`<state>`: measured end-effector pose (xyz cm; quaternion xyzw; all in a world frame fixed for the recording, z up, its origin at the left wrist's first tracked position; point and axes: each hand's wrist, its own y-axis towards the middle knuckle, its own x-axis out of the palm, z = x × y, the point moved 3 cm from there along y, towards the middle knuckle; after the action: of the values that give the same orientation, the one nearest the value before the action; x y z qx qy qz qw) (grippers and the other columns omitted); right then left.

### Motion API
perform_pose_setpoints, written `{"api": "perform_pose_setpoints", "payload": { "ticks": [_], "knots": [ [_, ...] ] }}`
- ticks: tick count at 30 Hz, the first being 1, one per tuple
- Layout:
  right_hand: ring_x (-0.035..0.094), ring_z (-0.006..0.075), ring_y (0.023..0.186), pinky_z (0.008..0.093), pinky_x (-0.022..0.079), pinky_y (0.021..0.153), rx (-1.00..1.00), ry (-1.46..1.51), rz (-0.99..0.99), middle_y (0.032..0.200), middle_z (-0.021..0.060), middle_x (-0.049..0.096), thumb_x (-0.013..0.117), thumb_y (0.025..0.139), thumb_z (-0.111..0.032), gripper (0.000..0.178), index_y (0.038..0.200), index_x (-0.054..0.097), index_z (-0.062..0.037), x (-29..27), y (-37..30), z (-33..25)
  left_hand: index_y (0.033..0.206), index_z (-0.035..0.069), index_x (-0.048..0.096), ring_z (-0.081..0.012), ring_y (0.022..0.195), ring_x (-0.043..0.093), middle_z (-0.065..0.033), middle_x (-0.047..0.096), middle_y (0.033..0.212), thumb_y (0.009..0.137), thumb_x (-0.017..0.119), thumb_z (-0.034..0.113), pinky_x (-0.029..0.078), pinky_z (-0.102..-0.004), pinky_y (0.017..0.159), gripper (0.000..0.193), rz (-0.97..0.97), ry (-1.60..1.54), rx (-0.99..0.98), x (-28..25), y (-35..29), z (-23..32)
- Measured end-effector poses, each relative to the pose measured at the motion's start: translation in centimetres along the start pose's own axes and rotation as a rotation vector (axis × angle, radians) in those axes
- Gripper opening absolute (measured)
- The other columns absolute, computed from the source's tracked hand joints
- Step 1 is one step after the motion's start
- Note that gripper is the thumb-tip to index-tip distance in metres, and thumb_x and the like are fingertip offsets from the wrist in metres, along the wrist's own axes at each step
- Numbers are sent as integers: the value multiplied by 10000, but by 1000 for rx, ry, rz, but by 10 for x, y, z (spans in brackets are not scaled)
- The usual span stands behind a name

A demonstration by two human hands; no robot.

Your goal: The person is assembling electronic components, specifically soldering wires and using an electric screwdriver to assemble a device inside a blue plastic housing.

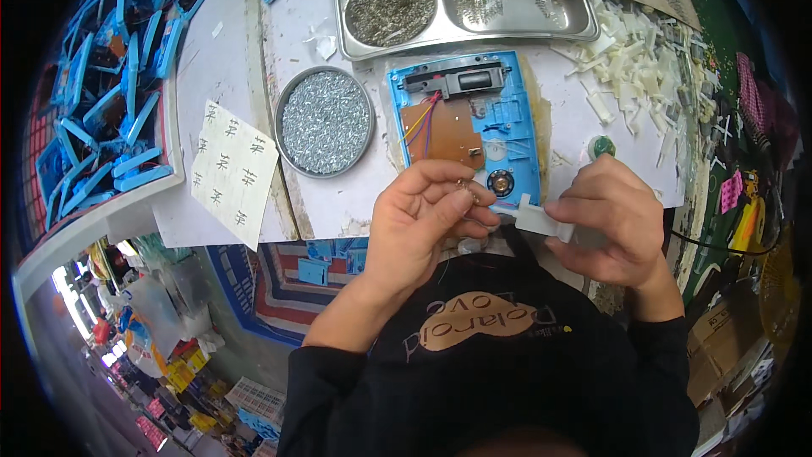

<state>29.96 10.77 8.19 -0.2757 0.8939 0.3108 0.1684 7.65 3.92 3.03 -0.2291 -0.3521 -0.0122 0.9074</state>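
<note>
A white rectangular plastic part [544, 222] is held at 5 o'clock of the open blue plastic housing [510, 123] on the white table [334, 210]; whether part and housing touch cannot be told. The grip of the right hand [613, 216] is closed on the part's 3 o'clock end, between thumb and fingers. The grip of the left hand [427, 216] is pinched on small coiled-looking metal pieces [467, 191], near the part's 9 o'clock end.

For good handling, the part should be steadied by its outer edges, with the facing end left exposed. The metal pieces should be separated singly at the fingertips, without stretching. Both should be kept clear of the brown circuit board [444, 135] and the thin coloured wires [436, 99], where snagging is possible.

Near-identical dark handwritten characters are spread over the pale paper sheet [230, 171], at 8 o'clock of the round metal dish [326, 175]. Decorative lettering is printed on the black shirt [507, 389], at 6 o'clock of the housing. No brand label can be made out on the housing.
</note>
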Motion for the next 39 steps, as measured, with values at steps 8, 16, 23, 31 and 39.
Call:
{"api": "perform_pose_setpoints", "payload": {
  "ticks": [8, 16, 23, 31, 39],
  "knots": [
    [626, 271, 735, 356, 506, 615, -66, -203, -30, 915, 86, 676, 866, 627, -49, 452, 1057, 730, -27, 13, -3, -8, 1124, -9, 588, -239, 917, 746, -169, 711, 1049, 994, 650, 25, 624, -308, 779, 148, -50, 72, -54, 0, 1, -6],
    [645, 267, 770, 365, 494, 688, 91, 62, 85, 875, 135, 720, 855, 668, -8, 373, 1018, 735, 35, -22, -33, 19, 1040, 47, 707, -218, 779, 703, -71, 668, 902, 822, 761, 39, 539, -311, 640, 225, -348, 1551, 689, 27, 52, 52],
    [624, 263, 770, 355, 472, 708, 140, 21, 218, 877, 138, 706, 839, 695, 0, 355, 1026, 725, 59, -46, -51, 20, 1052, 94, 710, -262, 735, 669, -49, 621, 826, 808, 749, 125, 540, -389, 628, 249, -561, 1987, 686, 56, 70, 28],
    [613, 265, 766, 353, 466, 695, 133, 4, 203, 872, 140, 696, 846, 686, -6, 370, 1028, 720, 57, -43, -53, 20, 987, 93, 680, -247, 679, 656, -44, 599, 766, 824, 729, 110, 501, -379, 530, 171, -454, 2006, 759, 54, 64, 21],
    [612, 261, 765, 349, 468, 692, 153, -15, 207, 876, 135, 698, 844, 692, -3, 361, 1026, 721, 52, -40, -53, 17, 991, 79, 684, -254, 632, 637, -50, 594, 733, 847, 715, 105, 503, -381, 527, 149, -427, 1910, 758, 48, 63, 12]
  ]
}}
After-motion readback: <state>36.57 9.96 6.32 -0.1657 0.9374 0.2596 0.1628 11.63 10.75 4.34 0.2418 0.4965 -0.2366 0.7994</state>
